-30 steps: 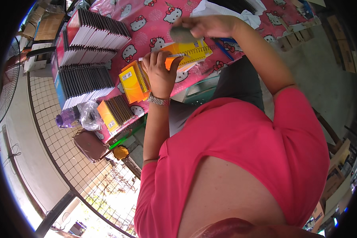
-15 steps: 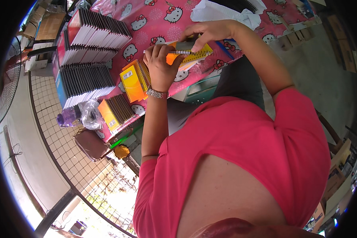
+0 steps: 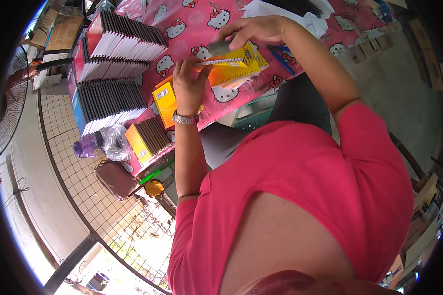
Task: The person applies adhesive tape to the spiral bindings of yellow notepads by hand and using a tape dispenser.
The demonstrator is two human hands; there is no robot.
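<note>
nearest, the left hand (image 3: 188, 83) is pinched closed on a wire-bound notebook (image 3: 224, 61), held edge-on above a yellow-orange spiral notebook (image 3: 231, 73) on the pink tablecloth (image 3: 194, 37). it should be light, its pages limp and its coil easily bent, so the edges clear of the wire seem the safer hold. farther off, the right hand (image 3: 258, 30) is half-curled, thumb and fingers around a dark rounded block (image 3: 219, 47), probably stiff.
</note>
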